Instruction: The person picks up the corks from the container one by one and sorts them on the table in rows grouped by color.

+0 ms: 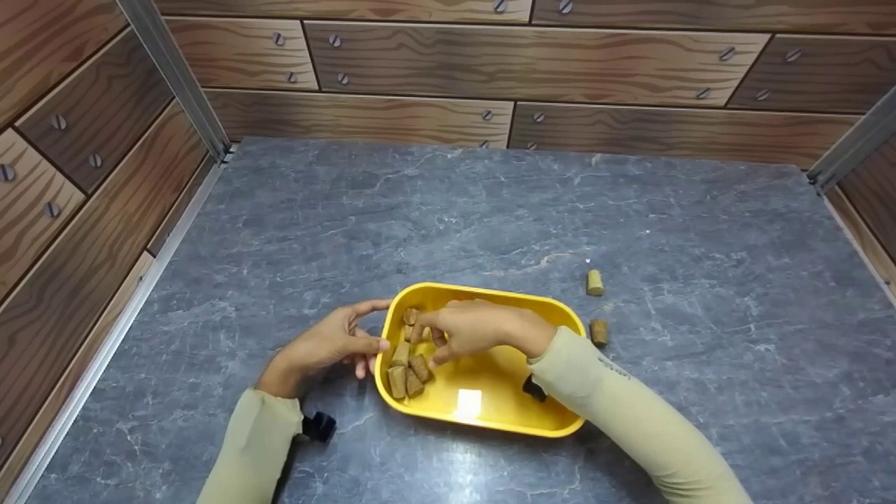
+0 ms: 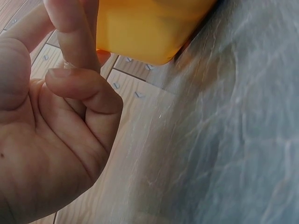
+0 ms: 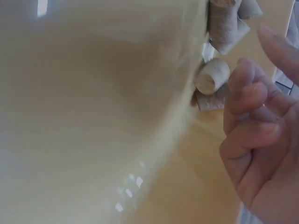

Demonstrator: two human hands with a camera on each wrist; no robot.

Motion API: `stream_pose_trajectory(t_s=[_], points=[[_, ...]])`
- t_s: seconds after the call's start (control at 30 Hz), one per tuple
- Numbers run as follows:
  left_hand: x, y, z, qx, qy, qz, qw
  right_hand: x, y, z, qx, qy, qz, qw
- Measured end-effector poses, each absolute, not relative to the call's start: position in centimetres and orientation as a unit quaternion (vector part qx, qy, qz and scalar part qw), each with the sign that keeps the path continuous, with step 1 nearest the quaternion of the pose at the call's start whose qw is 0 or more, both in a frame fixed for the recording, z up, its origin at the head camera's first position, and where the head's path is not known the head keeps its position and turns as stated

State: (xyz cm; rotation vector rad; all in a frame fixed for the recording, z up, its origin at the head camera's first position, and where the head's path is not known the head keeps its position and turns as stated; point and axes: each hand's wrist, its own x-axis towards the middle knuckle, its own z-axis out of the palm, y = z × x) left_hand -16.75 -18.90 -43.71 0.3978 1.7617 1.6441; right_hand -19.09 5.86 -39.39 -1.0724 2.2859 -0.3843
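Note:
A yellow plastic tray (image 1: 483,420) stands on the table, with several corks (image 1: 397,381) gathered at its left end. My left hand (image 1: 336,343) is at the tray's left end, thumb tip on the rim and index finger reaching along the outer wall. In the left wrist view, its other fingers bend loosely beside the tray wall (image 2: 140,32). Inside the tray, my right hand (image 1: 472,329) reaches down over the corks, index finger pointing among them. The right wrist view has its loosely bent fingers beside a pale cork (image 3: 212,77), with nothing held between them.
Two more corks stand outside the tray to the right, a pale one (image 1: 594,283) and a browner one (image 1: 599,332). The table (image 1: 420,210) has a grey marbled top. Wood-patterned panels (image 1: 532,66) enclose it at the back and sides.

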Motion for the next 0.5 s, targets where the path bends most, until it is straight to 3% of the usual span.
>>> stream_pose_trajectory(t_s=[0.5], points=[[-16.67, -18.91, -43.68, 0.149, 0.672, 0.639, 0.345, -18.80, 5.19, -40.43, -0.407, 0.861, -0.101, 0.289]])
